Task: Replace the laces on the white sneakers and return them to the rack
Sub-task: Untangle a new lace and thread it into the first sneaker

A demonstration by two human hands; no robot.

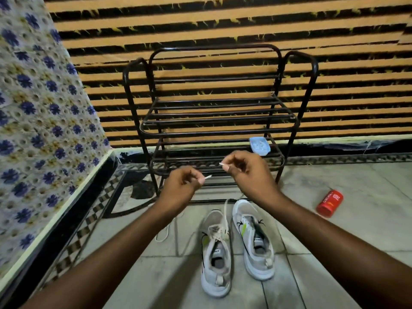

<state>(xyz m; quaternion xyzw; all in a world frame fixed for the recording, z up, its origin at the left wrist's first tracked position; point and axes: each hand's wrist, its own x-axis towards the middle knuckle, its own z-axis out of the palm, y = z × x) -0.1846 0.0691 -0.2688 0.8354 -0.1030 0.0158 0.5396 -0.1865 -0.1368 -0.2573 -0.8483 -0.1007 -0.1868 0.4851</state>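
Hands are up in the air in front of the rack (218,119). The left hand (180,184) pinches a white lace tip (208,177) between thumb and finger, with the other fingers curled in. The right hand (247,170) pinches the other tip (221,163) the same way. The two tips point at each other but do not touch.

Two white sneakers stand side by side on the tiled floor (367,186), below the hands, with their toes toward the rack. The left sneaker (215,253) has a lace (226,210) in its top holes. One strand goes up from it toward the right wrist, and the arm hides where it ends. The right sneaker (254,239) is just beside it, a bit nearer the rack. A loose lace (165,233) lies on the floor to the left of the sneakers, partly under the left arm.

The rack is dark metal and stands at the back edge of the floor, against a striped wall cover (223,30). A small blue thing (259,146) lies at the right end of a low shelf. A red can (330,202) lies on its side near the right edge of the floor, well apart from the sneakers. A flowery cloth (33,108) hangs along the left edge.
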